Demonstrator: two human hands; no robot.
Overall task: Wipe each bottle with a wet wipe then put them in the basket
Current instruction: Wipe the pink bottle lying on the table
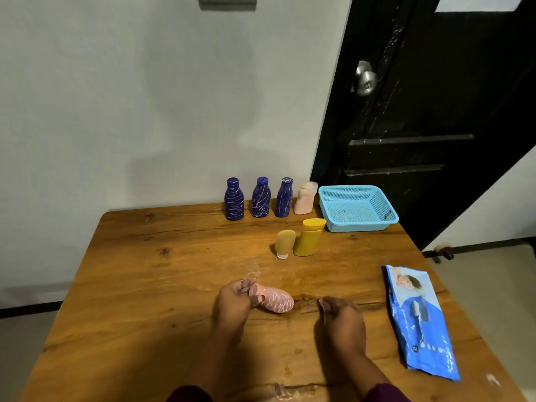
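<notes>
Pink bottle (277,301) lies on its side on the table (145,271), near the front centre, with white scribbles over its body. Its long axis runs roughly left to right: neck end toward the left hand (232,300), base toward the right hand (343,319).

Left grip: fingers curled round the neck end, clamped on the bottle.

Right grip: fingers bunched and pointing at the base, just clear of it. No wipe is visible in it; cannot tell whether it pinches anything.

Wet-wipe pack (420,323) lies flat to the right, nearer the right hand and well apart from the bottle.

Basket (359,226) sits at the far right edge, with no bottle in it. Blue bottles (261,198), a pale bottle (304,198) and yellow bottles (309,237) wait beside it.

Judgement: wiping hasn't started. The right hand likely fetches a wipe while the left steadies the bottle.
</notes>
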